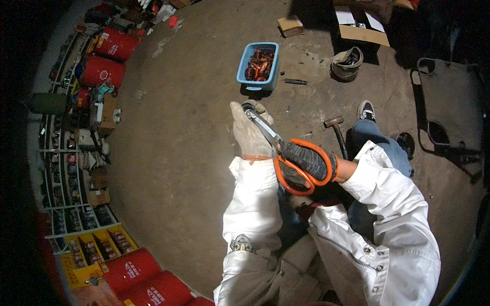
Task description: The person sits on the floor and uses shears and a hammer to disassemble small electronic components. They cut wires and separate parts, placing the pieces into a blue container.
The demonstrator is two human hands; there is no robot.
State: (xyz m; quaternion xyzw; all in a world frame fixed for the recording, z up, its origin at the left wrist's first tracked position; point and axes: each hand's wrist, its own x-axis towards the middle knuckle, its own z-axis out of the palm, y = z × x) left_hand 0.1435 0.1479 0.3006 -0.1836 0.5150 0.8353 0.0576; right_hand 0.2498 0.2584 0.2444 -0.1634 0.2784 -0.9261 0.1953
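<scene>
My left hand (247, 133), in a cream work glove with an orange cuff, is closed around a small dark piece (248, 107) whose kind I cannot make out. Scissors with orange loop handles (265, 127) are gripped in my right hand (304, 157), which wears a dark grey knitted glove. Their blades point up and left, and the tips meet the dark piece at the left hand's fingers. Whether the blades are fully together there is hard to see. Beyond my hands sits a light blue plastic tub (278, 66) of reddish-copper scraps.
A hammer (338, 133) lies on the concrete floor by my shoe (366, 110). Farther off stand a bucket (345, 75), an open carton (363, 34) and a small cardboard box (291, 26). A dark folding chair (451, 104) is at right; shelves and red drums (103, 71) line the left.
</scene>
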